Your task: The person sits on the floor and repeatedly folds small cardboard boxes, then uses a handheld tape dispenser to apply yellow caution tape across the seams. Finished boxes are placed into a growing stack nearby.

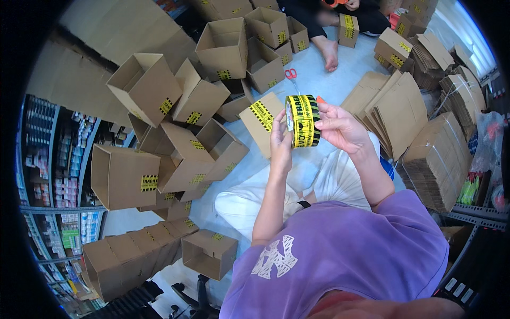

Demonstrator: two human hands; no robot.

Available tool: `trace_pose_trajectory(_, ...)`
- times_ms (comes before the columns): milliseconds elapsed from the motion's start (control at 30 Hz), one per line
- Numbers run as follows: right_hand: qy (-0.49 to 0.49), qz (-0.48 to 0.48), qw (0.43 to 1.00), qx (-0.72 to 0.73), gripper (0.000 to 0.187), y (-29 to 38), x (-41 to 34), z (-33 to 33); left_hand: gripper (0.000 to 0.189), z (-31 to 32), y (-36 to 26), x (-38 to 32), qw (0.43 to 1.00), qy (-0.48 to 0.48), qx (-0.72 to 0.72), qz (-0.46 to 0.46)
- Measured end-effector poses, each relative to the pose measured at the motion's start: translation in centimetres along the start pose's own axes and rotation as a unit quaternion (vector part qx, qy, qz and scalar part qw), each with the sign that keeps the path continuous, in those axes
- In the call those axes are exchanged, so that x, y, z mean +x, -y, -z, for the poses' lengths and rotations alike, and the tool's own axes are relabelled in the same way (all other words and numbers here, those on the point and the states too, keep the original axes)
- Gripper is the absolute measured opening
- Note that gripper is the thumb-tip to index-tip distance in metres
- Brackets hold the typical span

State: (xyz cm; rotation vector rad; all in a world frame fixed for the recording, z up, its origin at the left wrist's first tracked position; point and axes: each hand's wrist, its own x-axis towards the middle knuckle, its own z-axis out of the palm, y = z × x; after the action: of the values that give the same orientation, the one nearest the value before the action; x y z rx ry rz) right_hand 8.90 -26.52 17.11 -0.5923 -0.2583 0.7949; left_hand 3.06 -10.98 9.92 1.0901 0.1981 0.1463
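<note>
Above my crossed legs is a thick roll of yellow and black warning tape [305,121], which bears printed writing. My left hand [281,137] grips its left side, the thumb against the near edge and some fingers hidden behind. My right hand [344,127] holds the right side between thumb and fingers. A small orange tip [320,99] shows at the right fingertips; what it belongs to is unclear. Just beyond my left hand, a cardboard box [255,125] with a strip of the same kind of tape lies on the floor.
Red-handled scissors [291,74] lie on the floor [308,60] ahead. Several open taped cartons [185,149] crowd the left. Flattened cardboard [402,115] and a tied stack [436,163] are at the right. Another person's foot [330,54] is ahead, beside a small box [348,31].
</note>
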Motion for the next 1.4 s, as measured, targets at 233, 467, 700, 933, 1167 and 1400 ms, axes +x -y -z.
trace_pose_trajectory(233,0.056,-0.004,0.993,-0.102,0.05,-1.0,-0.5,-0.5,0.033,0.8,-1.2,-0.6,0.975,-0.106,0.028,-0.193)
trace_pose_trajectory(467,-0.055,0.161,0.966,-0.193,0.02,-3.3,-2.8,-1.0,0.03,-0.1,-5.4,-1.9,0.795,-0.15,0.313,-0.497)
trace_pose_trajectory(700,-0.072,0.227,0.962,-0.133,0.022,-3.9,-3.5,-0.7,0.034,-1.5,-5.7,-2.3,0.726,-0.122,0.319,-0.596)
trace_pose_trajectory(933,-0.03,0.257,0.953,-0.159,0.026,-3.8,-3.7,-0.4,0.032,-2.0,-5.1,-2.5,0.755,-0.162,0.34,-0.536)
trace_pose_trajectory(1167,-0.004,0.304,0.941,-0.15,0.038,-5.0,-3.3,0.2,0.032,-1.5,-2.9,-3.0,0.81,-0.168,0.287,-0.484)
trace_pose_trajectory(1400,-0.063,0.188,0.947,-0.252,0.016,-2.8,-3.2,-1.4,0.03,-1.4,-6.0,-2.4,0.65,-0.093,0.414,-0.631)
